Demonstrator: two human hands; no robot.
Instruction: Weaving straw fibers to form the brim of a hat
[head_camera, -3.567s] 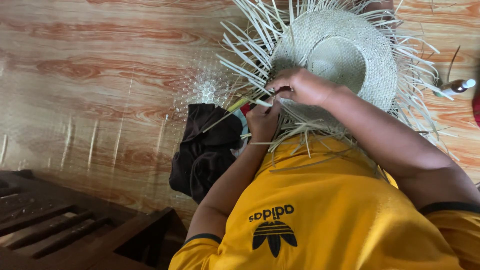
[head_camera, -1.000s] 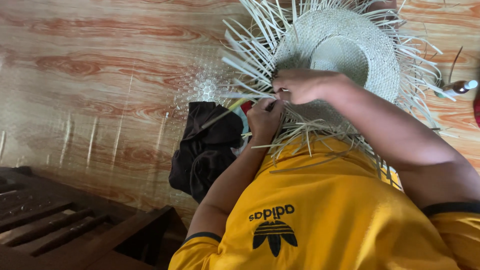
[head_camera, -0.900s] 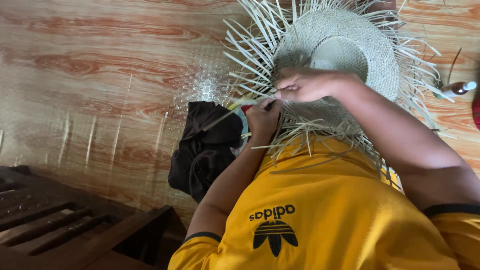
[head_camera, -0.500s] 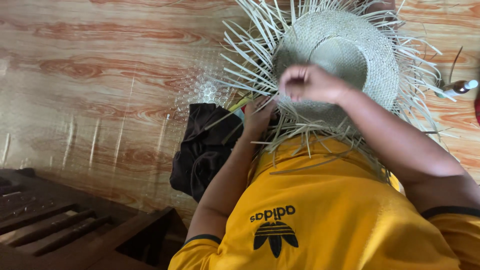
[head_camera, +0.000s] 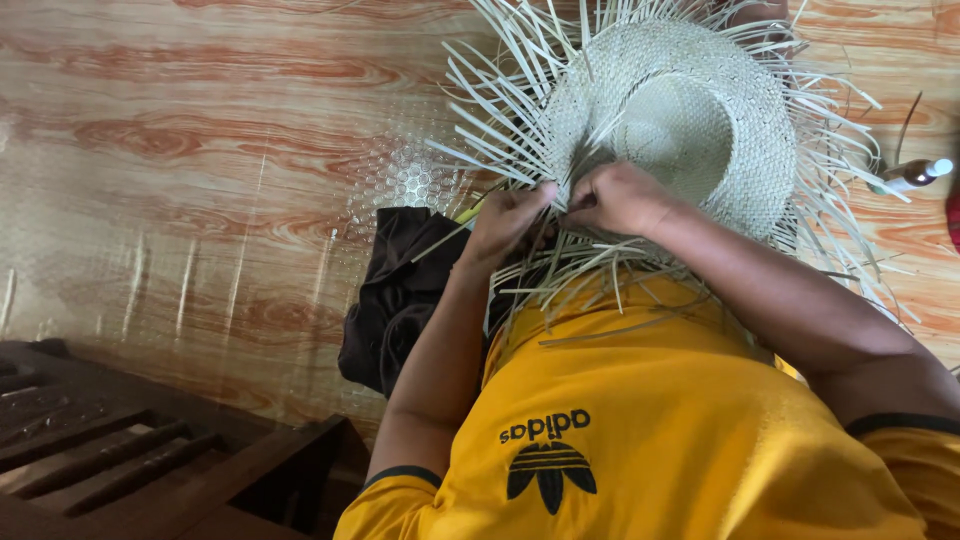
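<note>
Half-woven pale straw hat, strands loose

1. The hat is made of pale dry straw strips woven tight. It looks rough and not shiny.
2. Loose straw strips stick out all around its edge, flat and stiff.
3. The floor looks like wood with orange and brown lines. It is smooth and very shiny.
4. The shirt is soft yellow cloth, not shiny.
5. The dark cloth is black, soft and crumpled.
6. The bench is dark brown wood with slats, a bit dull.
</note>
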